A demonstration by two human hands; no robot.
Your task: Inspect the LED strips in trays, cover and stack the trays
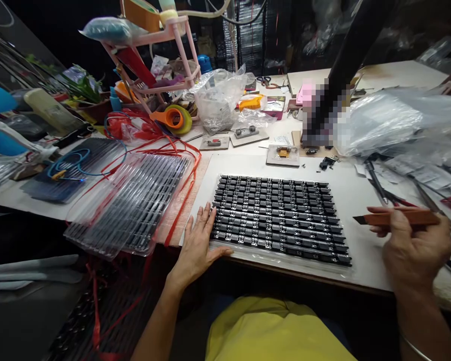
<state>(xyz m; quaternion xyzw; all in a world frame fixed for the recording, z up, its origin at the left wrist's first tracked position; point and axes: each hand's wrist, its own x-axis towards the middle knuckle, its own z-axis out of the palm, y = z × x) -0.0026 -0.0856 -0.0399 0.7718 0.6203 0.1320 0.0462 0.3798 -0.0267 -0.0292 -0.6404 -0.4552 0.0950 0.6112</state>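
In front of me lies a clear plastic tray (244, 253) filled with rows of small black electronic parts (278, 215). My left hand (199, 240) rests flat at the tray's left edge, fingers spread and thumb along the near corner. Off to the right of the tray, my right hand (413, 245) grips a knife (406, 217) with a flat reddish-brown handle. Its short dark slanted blade points left, above the white board and apart from the tray.
Stacked clear trays (135, 205) lie left, with red plastic ribbon (180, 210) beside them. Small blocks (282, 156) and loose black bits (326, 163) sit behind the full tray. Pliers (378, 183) and plastic bags (398, 123) are right. A pink rack (178, 40) stands at the back.
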